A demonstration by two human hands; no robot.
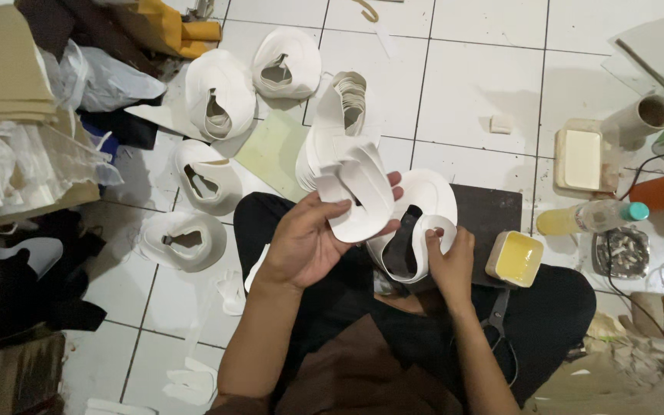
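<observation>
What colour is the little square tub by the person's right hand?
The tub is pale yellow inside, seen best in the head view.

Centre of frame: left hand (305,242) grips a fan of white curved strips (359,192); right hand (449,261) pinches a white piece (424,230). Similar white stacks (220,96) lie upper left on the tiled floor (470,77); yellow glue tub (516,259) at right.

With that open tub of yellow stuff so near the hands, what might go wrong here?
1. The right hand works close beside the open square tub of yellow paste; a nudge might tip it onto the dark board.
2. The left hand holds a fanned bundle of white curved cut pieces; some may slip loose.
3. Scissors lie against the leg, a possible snag.
</observation>
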